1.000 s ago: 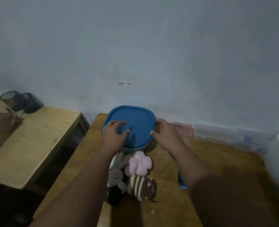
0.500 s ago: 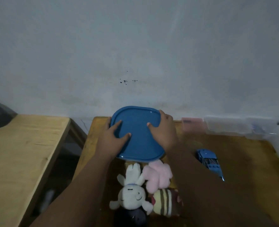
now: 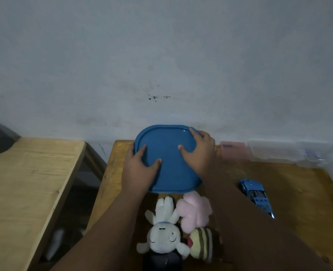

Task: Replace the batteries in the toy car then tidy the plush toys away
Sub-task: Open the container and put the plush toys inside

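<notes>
The left hand [image 3: 140, 171] and right hand [image 3: 199, 153] gripped the blue lid [image 3: 169, 173] by its edges. It looked like the tidying step, I judged; next, lift it clear for the plush toys [image 3: 164, 238].

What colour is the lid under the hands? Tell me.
Blue lid, plainest in the head view.
</notes>
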